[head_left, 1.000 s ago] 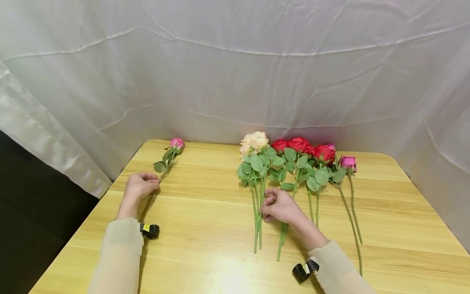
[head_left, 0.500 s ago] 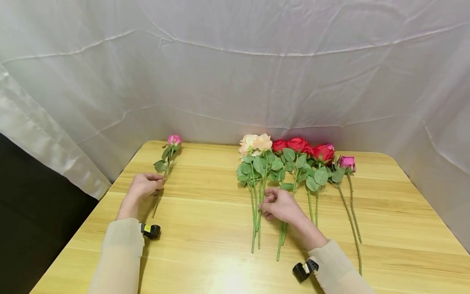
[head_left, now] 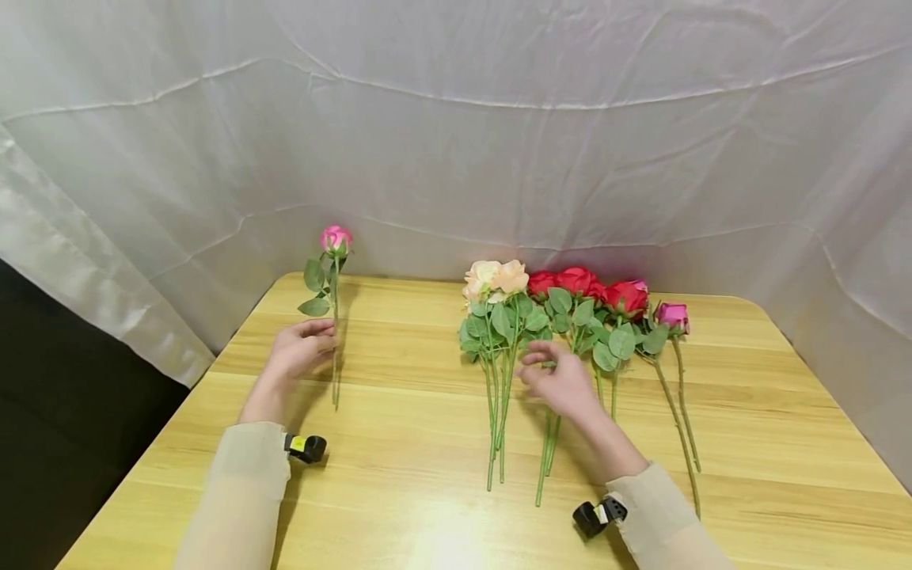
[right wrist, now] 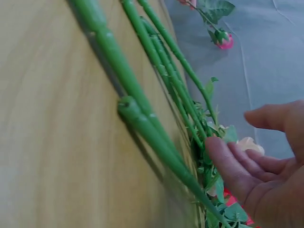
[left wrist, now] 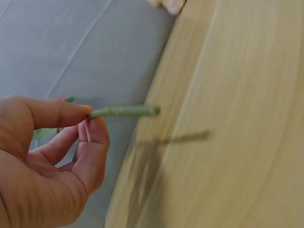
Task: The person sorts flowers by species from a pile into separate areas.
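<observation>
In the head view, my left hand (head_left: pixel 301 348) pinches the stem of a pink rose (head_left: pixel 336 240), raised off the table with its bloom upward. The left wrist view shows the green stem (left wrist: pixel 128 111) between thumb and fingertips, its cut end pointing away. My right hand (head_left: pixel 559 381) hovers just right of the stems of the peach roses (head_left: pixel 496 279), thumb and fingers apart. Nothing sits in its grasp in the right wrist view, where green stems (right wrist: pixel 166 71) lie beside the fingertips. Red roses (head_left: pixel 577 281) lie just right of the peach ones.
Farther right lies a magenta rose (head_left: pixel 672 315), its long stem reaching toward the near edge. The wooden table (head_left: pixel 406 443) ends at the back against a grey-white curtain (head_left: pixel 427 158). A dark area (head_left: pixel 71 427) is beyond the left edge.
My left hand has lifted the pink rose and shifted it slightly right, more upright. The right hand has let go of the peach roses' stems and moved slightly up and right.
</observation>
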Action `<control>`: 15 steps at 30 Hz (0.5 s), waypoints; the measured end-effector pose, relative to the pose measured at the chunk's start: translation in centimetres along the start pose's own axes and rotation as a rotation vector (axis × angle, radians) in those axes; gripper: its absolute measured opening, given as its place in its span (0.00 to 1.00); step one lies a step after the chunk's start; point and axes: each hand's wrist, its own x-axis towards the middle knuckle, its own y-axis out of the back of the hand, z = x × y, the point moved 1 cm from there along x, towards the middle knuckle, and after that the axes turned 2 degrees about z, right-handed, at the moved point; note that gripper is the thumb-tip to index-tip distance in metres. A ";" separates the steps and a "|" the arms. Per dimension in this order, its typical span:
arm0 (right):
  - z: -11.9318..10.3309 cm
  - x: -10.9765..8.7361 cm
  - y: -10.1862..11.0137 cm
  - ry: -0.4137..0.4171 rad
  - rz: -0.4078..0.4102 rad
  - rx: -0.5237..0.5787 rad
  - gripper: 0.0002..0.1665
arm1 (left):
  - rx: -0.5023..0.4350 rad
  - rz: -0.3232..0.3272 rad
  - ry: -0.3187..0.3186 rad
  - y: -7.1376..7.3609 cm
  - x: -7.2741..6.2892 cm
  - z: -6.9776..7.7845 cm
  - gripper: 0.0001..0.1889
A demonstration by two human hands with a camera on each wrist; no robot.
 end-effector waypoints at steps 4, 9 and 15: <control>-0.4 0.0 0.4 0.065 0.058 0.108 0.33 | -0.092 -0.017 -0.017 -1.9 -0.2 0.6 0.29; -1.0 -0.1 0.6 0.134 0.104 0.233 0.30 | -0.148 -0.067 -0.055 -4.7 -0.6 1.1 0.28; -1.7 -0.3 0.7 0.162 0.133 0.312 0.29 | -0.178 -0.159 -0.122 -9.1 -1.9 1.6 0.27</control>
